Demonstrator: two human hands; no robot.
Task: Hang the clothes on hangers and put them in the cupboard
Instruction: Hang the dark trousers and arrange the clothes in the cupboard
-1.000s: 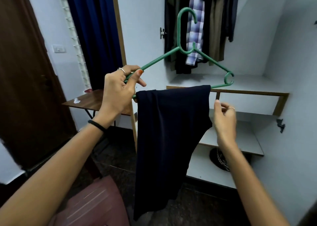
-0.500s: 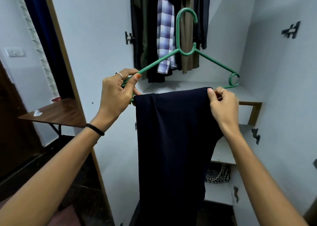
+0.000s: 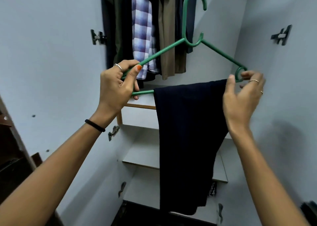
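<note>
The person is holding a green hanger [image 3: 214, 51] up in front of the open cupboard [image 3: 171, 160], with dark trousers [image 3: 187, 140] draped over its lower bar, and the step in hand looks to be settling the cloth before hooking the hanger among the clothes [image 3: 154, 28] already hanging inside. To do this well, I judge the fold should be slid toward the middle of the bar, since it is sitting hard against the right end and leaving the left part of the bar bare; off-centre weight would tip the hanger once it is hung. The bar is best kept level while the hook is lifted toward the rail, which is out of view above, so the trousers are not sliding off the open end. The left hand [image 3: 116, 88] is gripping the hanger's left corner, fingers curled round the sloping arm and the bar, thumb pressing on the arm. The right hand [image 3: 243, 95] is at the right corner, thumb resting on the top edge of the cloth and fingers loosely curved beside the small end loop; whether they are actually pinching the loop I cannot tell, as that part is blurred. The trousers are hanging between the two hands, touching the right one and well apart from the left, falling in front of the cupboard's shelves.
</note>
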